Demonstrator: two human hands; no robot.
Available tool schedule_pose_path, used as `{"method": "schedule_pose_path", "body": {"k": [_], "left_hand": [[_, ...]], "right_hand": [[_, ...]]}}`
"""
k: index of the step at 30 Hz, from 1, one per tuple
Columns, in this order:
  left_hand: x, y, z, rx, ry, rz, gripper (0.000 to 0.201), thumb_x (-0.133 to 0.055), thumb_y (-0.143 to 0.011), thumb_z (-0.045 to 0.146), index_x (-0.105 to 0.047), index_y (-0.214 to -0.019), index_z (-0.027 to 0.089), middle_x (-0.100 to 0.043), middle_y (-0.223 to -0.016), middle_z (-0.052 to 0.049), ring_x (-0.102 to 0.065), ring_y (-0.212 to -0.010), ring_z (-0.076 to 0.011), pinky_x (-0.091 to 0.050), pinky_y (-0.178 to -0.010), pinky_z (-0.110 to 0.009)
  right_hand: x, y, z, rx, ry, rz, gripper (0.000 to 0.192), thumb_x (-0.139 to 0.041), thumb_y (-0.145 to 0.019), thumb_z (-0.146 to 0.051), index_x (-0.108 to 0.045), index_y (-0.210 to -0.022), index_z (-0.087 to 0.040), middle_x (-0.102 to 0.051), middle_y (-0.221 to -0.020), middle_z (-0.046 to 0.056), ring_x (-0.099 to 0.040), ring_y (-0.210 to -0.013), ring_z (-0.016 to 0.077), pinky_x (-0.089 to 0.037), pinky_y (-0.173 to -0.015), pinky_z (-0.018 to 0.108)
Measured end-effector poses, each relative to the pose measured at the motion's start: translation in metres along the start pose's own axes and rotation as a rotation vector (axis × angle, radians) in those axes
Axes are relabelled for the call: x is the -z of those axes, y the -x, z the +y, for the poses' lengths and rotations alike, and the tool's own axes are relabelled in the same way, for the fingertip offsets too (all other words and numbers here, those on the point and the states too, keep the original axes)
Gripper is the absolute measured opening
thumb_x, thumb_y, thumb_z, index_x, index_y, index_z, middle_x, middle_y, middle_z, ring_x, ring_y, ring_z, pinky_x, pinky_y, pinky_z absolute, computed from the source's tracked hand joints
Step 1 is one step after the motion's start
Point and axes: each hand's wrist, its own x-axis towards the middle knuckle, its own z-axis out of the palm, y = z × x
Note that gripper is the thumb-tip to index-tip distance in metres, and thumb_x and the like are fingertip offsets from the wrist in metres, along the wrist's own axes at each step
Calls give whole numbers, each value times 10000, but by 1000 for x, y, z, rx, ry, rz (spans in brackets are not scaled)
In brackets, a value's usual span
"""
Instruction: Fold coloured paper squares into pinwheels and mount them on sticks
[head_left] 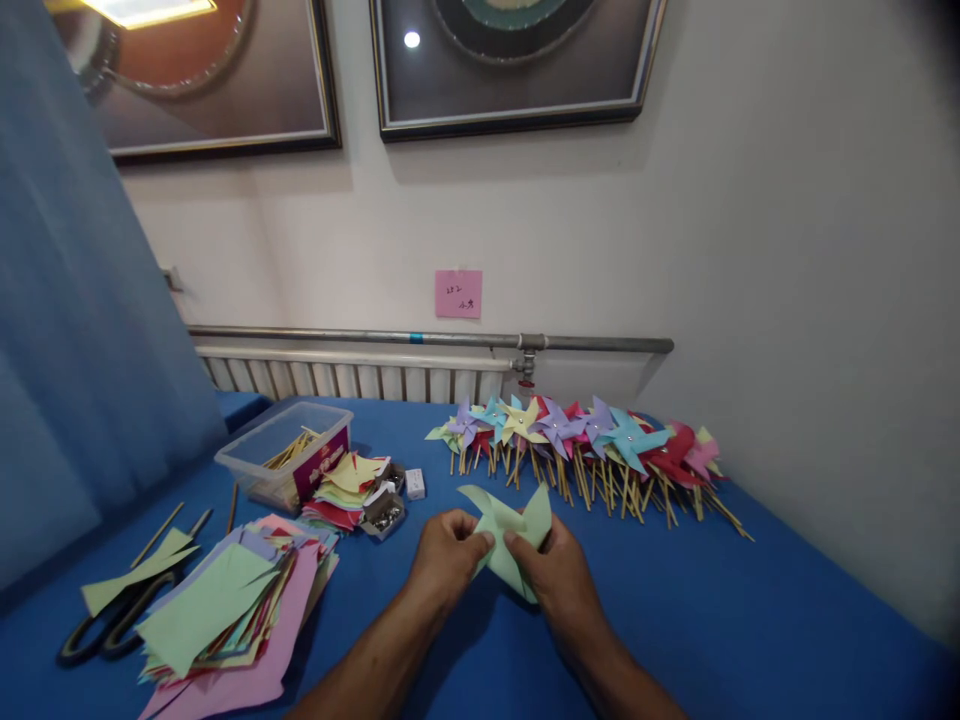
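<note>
Near edge first, taking the clock from the piece in hand: the stack of cut paper lies around half past eight, well apart from any fingers. And now the grip, where all the action is! One mint-green paper pinwheel, pinched by both hands at once. The left hand sits at nine o'clock, the right hand between three and four, each thumb pressed near the middle, the two tips close together but apart. Neither hand is loose; both grasp the same piece, and it looks held clear of the blue table. So here's the key: the middle lies at three from the left thumb, nine from the right, and neither is plainly nearer. The long line, tip to tip, seems to run from eleven down to five. A pin at the centre? Can't tell, thumbs crowd it! A little farther, a small open box of metal bits sits near half past nine, closer to the left hand. Beyond, at ten, a plastic tub with wooden sticks, and from one to two, a bright row of pinwheels
</note>
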Motion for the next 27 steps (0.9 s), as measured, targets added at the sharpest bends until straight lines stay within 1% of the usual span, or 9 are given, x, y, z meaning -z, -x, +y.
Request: {"method": "schedule_pose_path", "body": {"k": [4, 8, 12, 15, 19, 20, 21, 24, 27], "left_hand": [[1, -1, 0, -7, 16, 5, 231, -749, -555, 347, -599, -593, 176, -574, -518, 27, -439, -476, -92, -320, -493, -227], [0, 3, 2, 96, 129, -50, 323, -803, -499, 387, -625, -655, 167, -628, -562, 0, -504, -486, -114, -368, -507, -241], [0, 5, 5, 129, 161, -48, 344, -778, -584, 436, -637, -733, 160, -628, -576, -7, -506, -476, -125, -378, -501, -250], [18, -1, 18, -28, -81, 63, 251, -640, -742, 418, -618, -700, 171, -618, -588, -16, -520, -511, -143, -382, -533, -260], [75, -10, 43, -192, -330, 253, 109, -617, -770, 279, -653, -715, 192, -631, -673, -16, -572, -691, -172, -354, -640, -256], [89, -11, 48, -237, -572, 317, 110, -602, -790, 271, -679, -749, 203, -661, -720, -28, -591, -732, -184, -351, -656, -259], [101, -12, 51, -221, -810, 339, 139, -585, -808, 269, -696, -749, 209, -686, -741, -47, -608, -748, -200, -346, -659, -269], [116, -14, 48, -101, -1252, 199, 244, -506, -866, 257, -730, -775, 219, -743, -830, -107, -665, -793, -241, -359, -655, -288], [110, -16, 37, -43, -1411, 135, 259, -498, -859, 219, -755, -829, 215, -759, -905, -161, -698, -842, -284, -401, -680, -312]], "right_hand": [[0, 0, -2, -3, 17, -6, 392, -736, -628, -387, -645, -957, -195, -763, -794, 54, -709, -736, 272, -559, -660, 345], [-2, 1, -3, 2, -22, 5, 390, -734, -622, -378, -646, -951, -189, -771, -805, 60, -718, -742, 274, -563, -645, 338], [-1, 0, 0, -6, -15, 6, 407, -738, -623, -393, -649, -962, -186, -772, -803, 60, -718, -730, 273, -567, -643, 342], [4, -3, -1, -22, -40, 21, 419, -749, -618, -395, -645, -968, -188, -772, -820, 66, -723, -749, 282, -567, -650, 348], [14, -8, -6, -40, -49, 52, 425, -759, -622, -397, -647, -975, -188, -768, -829, 71, -722, -754, 287, -560, -647, 354], [16, -8, -7, -35, -42, 58, 423, -761, -626, -402, -651, -972, -186, -767, -827, 74, -721, -757, 290, -559, -648, 356], [17, -8, -8, -26, -35, 60, 423, -761, -633, -410, -656, -973, -183, -767, -827, 77, -721, -762, 293, -558, -647, 359], [18, -7, -10, -15, -27, 53, 423, -763, -643, -421, -669, -977, -180, -772, -831, 84, -724, -778, 302, -562, -656, 370], [14, -5, -11, -23, -40, 55, 407, -766, -627, -389, -672, -967, -186, -780, -847, 87, -728, -799, 306, -571, -686, 383]]}}
